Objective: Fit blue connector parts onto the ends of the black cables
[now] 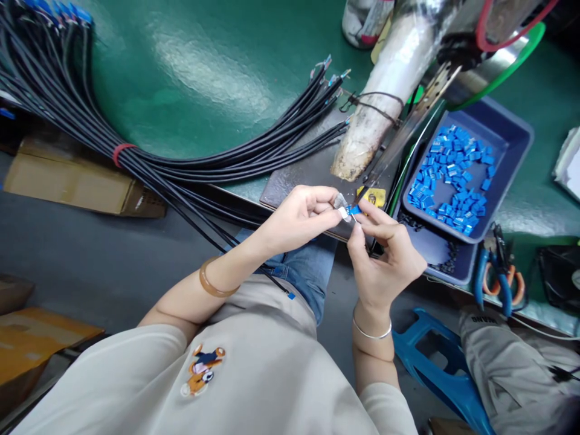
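Note:
A small blue connector (354,209) with tiny metal pins sits between my two hands. My left hand (301,217) pinches its near end; something white and clear film-like covers those fingertips. Between thumb and forefinger, my right hand (385,241) grips a thin pale wire (354,218) whose end reaches the connector. Its other fingertips lie close to the blue piece and partly hide it. From above right, the tip of a fixed soldering iron (385,158) comes down at the connector. A yellow piece (374,196) lies just behind my fingers.
Black cables (190,169), tied with a red band (121,153), run over the green table (203,78). A film-wrapped tube (385,78) stands beside the iron. To the right are a tray (512,145) of blue connectors, pliers (498,272), a blue stool (430,344) and a person's leg (493,362).

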The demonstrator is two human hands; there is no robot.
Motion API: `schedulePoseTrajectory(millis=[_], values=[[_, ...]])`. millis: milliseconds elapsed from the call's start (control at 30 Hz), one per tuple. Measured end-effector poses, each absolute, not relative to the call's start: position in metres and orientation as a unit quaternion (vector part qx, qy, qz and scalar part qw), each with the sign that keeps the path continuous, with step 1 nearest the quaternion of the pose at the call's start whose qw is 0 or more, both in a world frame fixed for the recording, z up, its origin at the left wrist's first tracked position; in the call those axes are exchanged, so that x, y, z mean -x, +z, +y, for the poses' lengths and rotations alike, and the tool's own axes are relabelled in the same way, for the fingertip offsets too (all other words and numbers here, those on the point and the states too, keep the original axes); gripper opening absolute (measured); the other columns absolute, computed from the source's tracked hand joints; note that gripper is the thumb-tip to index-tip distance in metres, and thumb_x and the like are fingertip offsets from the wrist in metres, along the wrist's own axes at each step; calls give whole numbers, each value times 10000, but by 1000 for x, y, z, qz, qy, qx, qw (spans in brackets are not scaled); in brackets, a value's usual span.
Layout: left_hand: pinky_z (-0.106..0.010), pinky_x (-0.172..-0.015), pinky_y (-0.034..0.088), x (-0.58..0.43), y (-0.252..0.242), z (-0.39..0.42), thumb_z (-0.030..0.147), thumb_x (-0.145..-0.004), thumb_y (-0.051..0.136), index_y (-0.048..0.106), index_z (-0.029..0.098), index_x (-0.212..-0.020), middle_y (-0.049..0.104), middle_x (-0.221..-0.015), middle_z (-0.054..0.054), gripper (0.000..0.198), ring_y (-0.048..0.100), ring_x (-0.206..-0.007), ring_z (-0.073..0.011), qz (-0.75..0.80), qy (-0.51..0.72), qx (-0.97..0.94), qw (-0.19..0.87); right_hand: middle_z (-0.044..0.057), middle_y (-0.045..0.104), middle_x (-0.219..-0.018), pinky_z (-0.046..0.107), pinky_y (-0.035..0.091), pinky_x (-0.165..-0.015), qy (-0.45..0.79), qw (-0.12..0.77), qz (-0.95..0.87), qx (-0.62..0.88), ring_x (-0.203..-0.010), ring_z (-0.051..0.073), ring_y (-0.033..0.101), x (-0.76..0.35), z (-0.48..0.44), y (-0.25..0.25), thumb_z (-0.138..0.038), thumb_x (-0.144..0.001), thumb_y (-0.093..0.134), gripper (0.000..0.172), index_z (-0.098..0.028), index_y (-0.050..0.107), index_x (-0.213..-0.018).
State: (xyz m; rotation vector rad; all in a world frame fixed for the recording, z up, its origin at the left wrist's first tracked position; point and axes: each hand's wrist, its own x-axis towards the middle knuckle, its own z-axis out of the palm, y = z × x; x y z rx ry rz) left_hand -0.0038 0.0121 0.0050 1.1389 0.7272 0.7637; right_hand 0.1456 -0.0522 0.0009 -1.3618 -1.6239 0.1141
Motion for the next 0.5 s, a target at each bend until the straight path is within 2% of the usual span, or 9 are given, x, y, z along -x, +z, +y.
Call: schedulePoseTrajectory(millis=[133, 333, 500], values=[[-216, -505, 218, 3, 5, 12, 245, -864, 594, 546, 142, -725, 395, -585, 49, 180, 305, -525, -51, 335, 345, -526, 702, 49, 768, -1117, 311, 664, -753, 30, 482, -673, 560, -866, 191, 776, -147, -51, 0, -129, -839, 673, 100, -209, 631, -883], [-223, -499, 209, 2, 10, 13, 219, -853, 583, 540, 146, -715, 385, -580, 47, 161, 290, -520, -52, 334, 354, -528, 696, 35, 773, -1090, 306, 655, -776, 8, 484, -681, 549, -924, 198, 770, -146, -49, 4, -120, -840, 684, 125, -216, 667, -917], [-218, -471, 173, 3, 13, 14, 237, -825, 620, 546, 144, -705, 356, -552, 60, 168, 242, -499, -45, 334, 340, -524, 706, 38, 767, -1121, 307, 659, -766, -1, 482, -684, 547, -884, 187, 774, -144, -50, 4, -124, -844, 671, 109, -220, 632, -875]])
